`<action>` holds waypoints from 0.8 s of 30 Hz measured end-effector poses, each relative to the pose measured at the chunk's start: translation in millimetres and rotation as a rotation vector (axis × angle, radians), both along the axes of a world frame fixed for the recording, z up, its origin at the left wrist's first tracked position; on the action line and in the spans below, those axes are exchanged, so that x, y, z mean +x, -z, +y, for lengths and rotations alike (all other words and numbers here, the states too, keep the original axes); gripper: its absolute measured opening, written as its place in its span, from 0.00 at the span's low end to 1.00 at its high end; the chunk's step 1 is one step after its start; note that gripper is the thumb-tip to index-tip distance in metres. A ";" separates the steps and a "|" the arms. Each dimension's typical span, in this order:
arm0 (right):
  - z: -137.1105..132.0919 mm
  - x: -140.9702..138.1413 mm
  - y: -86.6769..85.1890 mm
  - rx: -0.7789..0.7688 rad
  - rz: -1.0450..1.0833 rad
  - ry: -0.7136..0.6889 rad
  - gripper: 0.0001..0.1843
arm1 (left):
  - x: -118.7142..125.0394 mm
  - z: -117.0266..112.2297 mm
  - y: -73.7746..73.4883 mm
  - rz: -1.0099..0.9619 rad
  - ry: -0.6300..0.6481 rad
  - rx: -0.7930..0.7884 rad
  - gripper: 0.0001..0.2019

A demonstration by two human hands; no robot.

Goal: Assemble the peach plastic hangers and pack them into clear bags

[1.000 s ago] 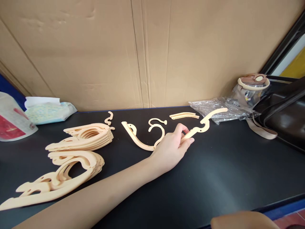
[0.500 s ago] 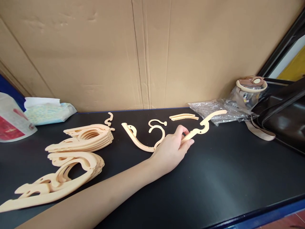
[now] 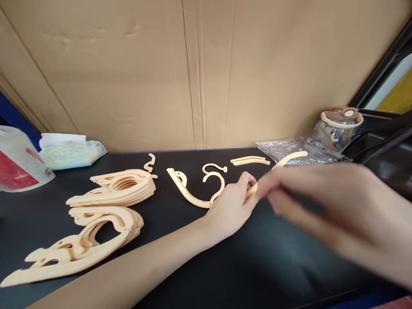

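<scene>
My left hand (image 3: 232, 205) reaches across the black tabletop (image 3: 180, 266) and pinches one end of a long curved cream piece (image 3: 291, 157). My right hand (image 3: 325, 201) is close to the camera and blurred by motion. Its fingertips reach toward the same piece, just beside my left fingers. Left of my left hand lie a hooked cream piece (image 3: 183, 189) and a small curled piece (image 3: 215, 171). A short straight cream strip (image 3: 250, 161) lies further back.
Two stacks of flat cream cut-outs (image 3: 119, 186) (image 3: 83, 240) lie at the left. A tissue pack (image 3: 71, 151) and a red-and-white pouch (image 3: 19, 165) sit at the far left. A clear plastic bag (image 3: 289, 148), a lidded bottle (image 3: 339, 124) and a dark bag (image 3: 383, 150) are at the right. A cardboard wall (image 3: 193, 73) stands behind.
My right hand has swept in from the lower right and now covers much of the right side. My left hand keeps its grip on the long curved piece in the same place.
</scene>
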State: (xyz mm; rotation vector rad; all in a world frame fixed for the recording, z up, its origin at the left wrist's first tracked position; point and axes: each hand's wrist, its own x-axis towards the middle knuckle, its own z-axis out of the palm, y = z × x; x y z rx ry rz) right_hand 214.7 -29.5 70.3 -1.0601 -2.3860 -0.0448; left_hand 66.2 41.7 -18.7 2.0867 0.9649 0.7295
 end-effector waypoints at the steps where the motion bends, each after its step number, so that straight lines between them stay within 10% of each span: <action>1: 11.9 10.2 -3.9 -0.012 0.004 0.089 0.08 | 0.1 -0.5 -0.2 -0.010 -0.006 -0.004 0.06; 7: 58.2 53.8 8.9 -0.623 -0.065 0.307 0.19 | -1.3 -3.2 -4.6 -0.122 -0.067 0.006 0.04; 14: 71.2 24.8 48.1 -0.681 0.392 0.192 0.26 | -1.4 -0.4 -4.2 -0.296 -0.042 0.065 0.10; 24: 83.4 42.2 36.7 -0.605 0.545 0.259 0.16 | -21.0 -6.5 -25.3 -0.101 0.002 0.283 0.16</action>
